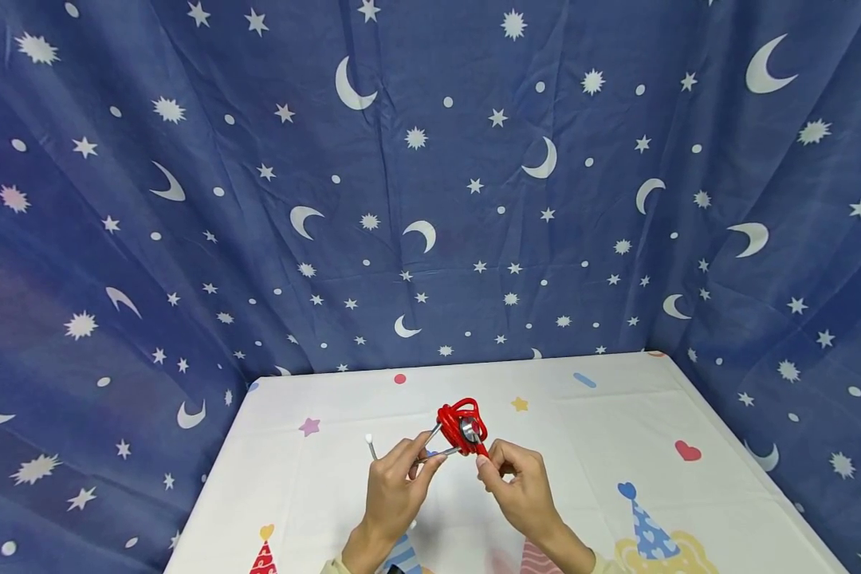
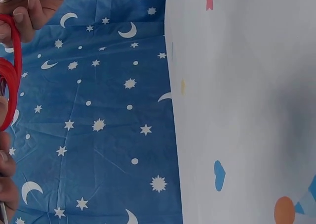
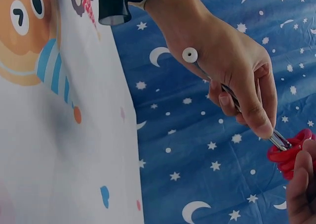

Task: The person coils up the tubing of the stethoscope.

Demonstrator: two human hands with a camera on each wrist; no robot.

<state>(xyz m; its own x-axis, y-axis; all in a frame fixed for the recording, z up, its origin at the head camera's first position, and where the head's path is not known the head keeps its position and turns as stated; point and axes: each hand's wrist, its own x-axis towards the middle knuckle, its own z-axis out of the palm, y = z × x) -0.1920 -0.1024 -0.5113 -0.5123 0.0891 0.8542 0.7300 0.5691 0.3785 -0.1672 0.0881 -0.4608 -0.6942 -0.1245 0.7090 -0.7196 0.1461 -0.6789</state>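
Note:
A stethoscope with red tubing (image 1: pixel 450 422) is held up above the table, its tube wound in several loops around the metal ear tubes. My left hand (image 1: pixel 396 486) grips those ear tubes between thumb and fingers. One white ear tip (image 3: pixel 189 55) sticks out past the left hand in the right wrist view. The silver chest piece (image 1: pixel 469 430) lies against the near side of the coil. With thumb and forefinger, my right hand (image 1: pixel 525 490) pinches a section of the red tube beside it. In the left wrist view, a red tube loop (image 2: pixel 18 51) runs up to the right hand's fingers.
Beneath the hands is a table with a white printed cloth (image 1: pixel 581 430). A blue curtain (image 1: pixel 473 199) with moons and stars hangs behind it and along both sides. A dark camera piece (image 3: pixel 114 6) sits at the left wrist.

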